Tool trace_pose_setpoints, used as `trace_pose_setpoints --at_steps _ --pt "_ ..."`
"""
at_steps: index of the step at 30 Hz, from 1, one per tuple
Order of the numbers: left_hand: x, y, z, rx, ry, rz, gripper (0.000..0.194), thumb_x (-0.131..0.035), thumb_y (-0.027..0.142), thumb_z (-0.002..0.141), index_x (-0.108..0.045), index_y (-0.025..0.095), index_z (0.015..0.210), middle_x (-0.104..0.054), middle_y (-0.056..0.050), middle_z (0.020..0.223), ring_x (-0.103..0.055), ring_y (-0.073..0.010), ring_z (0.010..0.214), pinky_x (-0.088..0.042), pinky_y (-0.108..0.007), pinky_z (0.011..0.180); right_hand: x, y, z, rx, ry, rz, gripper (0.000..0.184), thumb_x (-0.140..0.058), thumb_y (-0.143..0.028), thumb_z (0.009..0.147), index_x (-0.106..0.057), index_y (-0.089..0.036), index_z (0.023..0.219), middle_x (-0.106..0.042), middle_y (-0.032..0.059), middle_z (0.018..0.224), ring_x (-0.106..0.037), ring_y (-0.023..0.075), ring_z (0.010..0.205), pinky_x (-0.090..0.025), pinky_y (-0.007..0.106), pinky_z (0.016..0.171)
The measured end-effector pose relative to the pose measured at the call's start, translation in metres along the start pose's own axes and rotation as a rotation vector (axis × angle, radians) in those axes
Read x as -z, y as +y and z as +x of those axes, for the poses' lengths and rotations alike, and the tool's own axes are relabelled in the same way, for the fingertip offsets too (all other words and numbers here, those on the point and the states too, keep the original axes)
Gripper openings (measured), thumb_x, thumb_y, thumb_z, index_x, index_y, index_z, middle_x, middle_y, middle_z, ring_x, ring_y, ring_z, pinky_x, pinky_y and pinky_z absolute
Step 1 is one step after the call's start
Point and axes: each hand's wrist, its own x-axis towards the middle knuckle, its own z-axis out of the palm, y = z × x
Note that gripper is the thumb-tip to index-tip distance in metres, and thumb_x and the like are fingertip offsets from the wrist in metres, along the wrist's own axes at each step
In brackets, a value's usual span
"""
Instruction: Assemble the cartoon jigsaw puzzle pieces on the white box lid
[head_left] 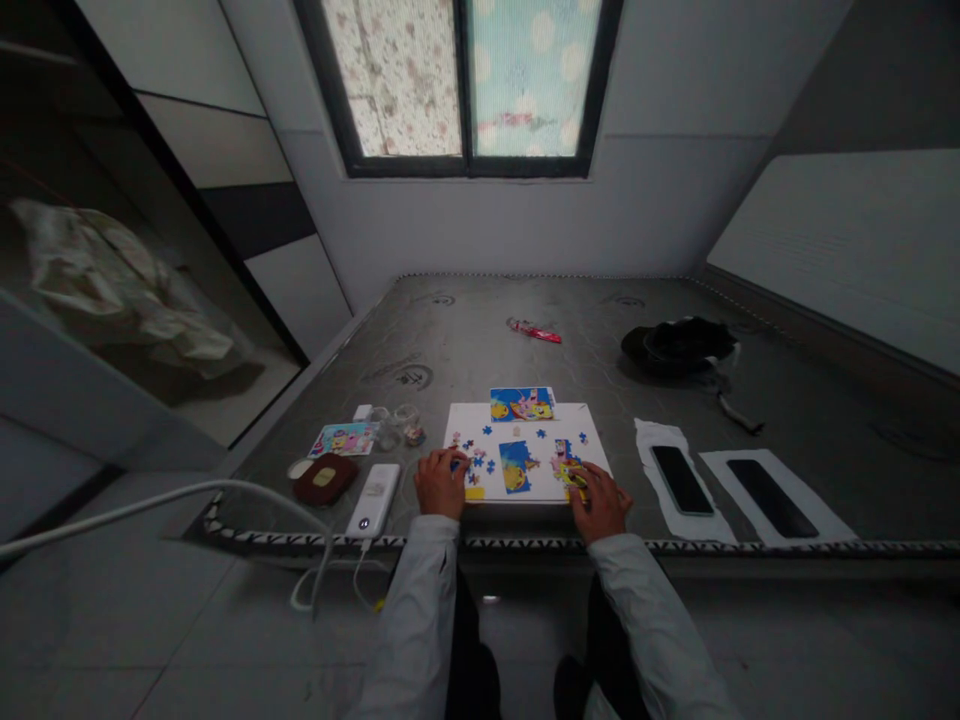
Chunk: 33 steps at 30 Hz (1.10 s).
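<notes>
A white board (544, 490) lies at the near edge of the mattress, with jigsaw pieces on it. At its left edge my left hand (441, 483) is closed, its fingertips pinching a small dark blue jigsaw piece (455, 463). Several loose blue pieces (478, 462) are scattered beside those fingers. In the middle lies a joined blue-and-yellow puzzle section (515, 468). On the right, my right hand (602, 503) curls its thumb and fingers around a yellow cartoon puzzle section (570, 475), partly covering it. A picture card (522, 404) rests at the board's far edge.
To the left are a white power bank (375, 500) with a cable, a brown round item (325, 479), a colourful card (345, 439) and clear containers (397, 425). To the right, two phones (682, 480) lie on white paper. Farther back are a black cap (679, 345) and red packet (536, 331).
</notes>
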Motion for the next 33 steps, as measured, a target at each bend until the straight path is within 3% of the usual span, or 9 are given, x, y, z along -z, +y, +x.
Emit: trace_pose_setpoints --at_steps 4,7,10,14,17,21,33 --pt "0.002 -0.004 0.002 -0.023 0.031 -0.063 0.009 -0.062 0.027 0.086 -0.07 0.025 0.088 -0.068 -0.004 0.105 -0.057 -0.0244 0.101 -0.042 -0.038 0.091 0.001 0.001 0.0 0.001 0.0 0.005 0.027 -0.05 -0.03 0.089 -0.066 -0.027 0.111 -0.062 0.0048 0.125 -0.055 0.0231 0.111 -0.025 0.04 0.093" --pt "0.003 0.008 -0.001 -0.063 0.069 -0.137 0.011 -0.057 0.024 0.09 -0.068 0.023 0.09 -0.07 -0.005 0.099 -0.059 -0.0225 0.096 -0.043 -0.036 0.09 0.001 0.0 0.001 0.002 0.014 0.015 0.026 -0.05 -0.03 0.09 -0.066 -0.027 0.11 -0.063 0.0046 0.123 -0.056 0.0223 0.11 -0.025 0.04 0.092" --pt "-0.002 0.037 -0.015 -0.162 0.047 -0.235 0.014 -0.054 0.027 0.093 -0.067 0.022 0.095 -0.07 -0.004 0.095 -0.06 -0.0205 0.09 -0.044 -0.034 0.087 0.002 0.0 0.001 0.011 0.027 0.015 0.027 -0.048 -0.03 0.09 -0.065 -0.026 0.111 -0.064 0.0055 0.121 -0.057 0.0222 0.109 -0.025 0.039 0.091" --pt "-0.019 0.083 -0.045 -0.378 -0.114 -0.304 0.027 -0.05 0.024 0.096 -0.062 0.026 0.12 -0.071 -0.003 0.101 -0.06 -0.0193 0.092 -0.045 -0.034 0.085 0.001 0.001 0.002 0.033 0.03 0.001 0.027 -0.049 -0.028 0.09 -0.065 -0.025 0.111 -0.066 0.0048 0.119 -0.058 0.0209 0.107 -0.024 0.038 0.09" --pt "-0.033 0.102 -0.059 -0.463 -0.203 -0.27 0.024 -0.048 0.025 0.096 -0.067 0.026 0.111 -0.071 -0.005 0.098 -0.06 -0.0209 0.093 -0.045 -0.035 0.083 0.0 0.002 0.001 0.094 0.001 -0.015 0.03 -0.049 -0.025 0.089 -0.065 -0.026 0.115 -0.067 0.0052 0.121 -0.058 0.0207 0.107 -0.023 0.039 0.092" --pt "-0.043 0.105 -0.06 -0.463 -0.24 -0.199 0.022 -0.051 0.026 0.095 -0.068 0.023 0.108 -0.072 -0.006 0.095 -0.061 -0.0221 0.091 -0.045 -0.038 0.086 0.0 0.002 -0.001 0.14 -0.074 -0.023 0.034 -0.046 -0.022 0.091 -0.064 -0.027 0.119 -0.066 0.0063 0.124 -0.057 0.0209 0.11 -0.022 0.04 0.096" --pt "-0.043 0.111 -0.051 -0.445 -0.247 -0.007 0.023 -0.053 0.032 0.094 -0.069 0.026 0.109 -0.07 -0.007 0.1 -0.059 -0.0254 0.094 -0.043 -0.038 0.077 0.003 0.004 -0.003 0.156 -0.126 -0.03 0.034 -0.043 -0.025 0.095 -0.062 -0.029 0.123 -0.062 0.005 0.131 -0.055 0.0208 0.115 -0.027 0.039 0.093"
